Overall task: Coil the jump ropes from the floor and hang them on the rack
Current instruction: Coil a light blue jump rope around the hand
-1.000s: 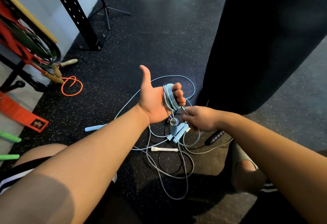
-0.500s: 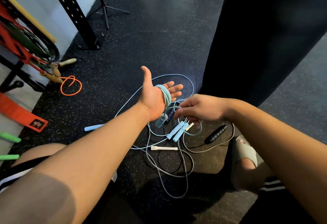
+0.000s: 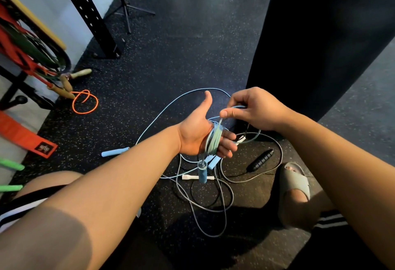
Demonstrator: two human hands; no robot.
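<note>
Coils of blue jump rope (image 3: 213,139) are wound across the left hand (image 3: 192,135), fingers straight; the free strand is pinched by the right hand (image 3: 256,109) just above those fingers; slack is seen on the floor (image 3: 171,56).

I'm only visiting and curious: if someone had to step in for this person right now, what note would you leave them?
Left hand: open, palm up, blue rope wound round it in several turns, one handle dangling below.
Right hand: pinches the same rope just above the coil.
Floor: the rest of the blue rope, a rope with a black handle, an orange rope beside the rack.
Done: blue rope partly coiled.
Left: finish the coil, hang it, then do the other ropes.
</note>
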